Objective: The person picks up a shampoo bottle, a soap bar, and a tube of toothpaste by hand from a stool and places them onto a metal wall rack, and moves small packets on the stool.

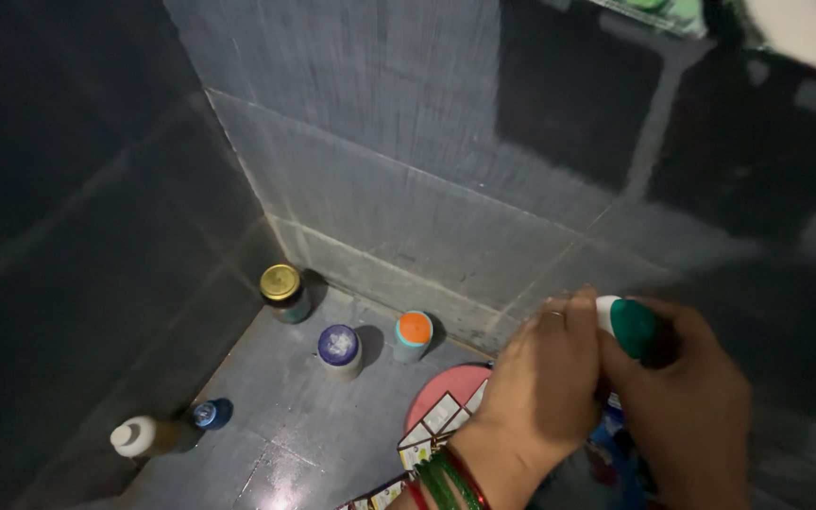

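While both hands met at 4 o'clock in frame, a white bottle (608, 310) with a green cap (633, 328) sat between them. The left hand (540, 382) was closed on the bottle from 9 o'clock, fingers curled over its top. The right hand (687, 397) gripped the cap from 3 o'clock. Red and green bangles (448, 480) ringed the left wrist. A pink lid (446, 382) and a patterned box (436, 425) lay at 8 o'clock of the hands. Further out at 9 to 10 o'clock stood an orange-top jar (414, 335), a purple-top jar (339, 349) and a gold-lid jar (282, 291) near the tiled wall (408, 170). At far 8 o'clock stood a white-cap bottle (136, 436) and a small blue bottle (206, 413).
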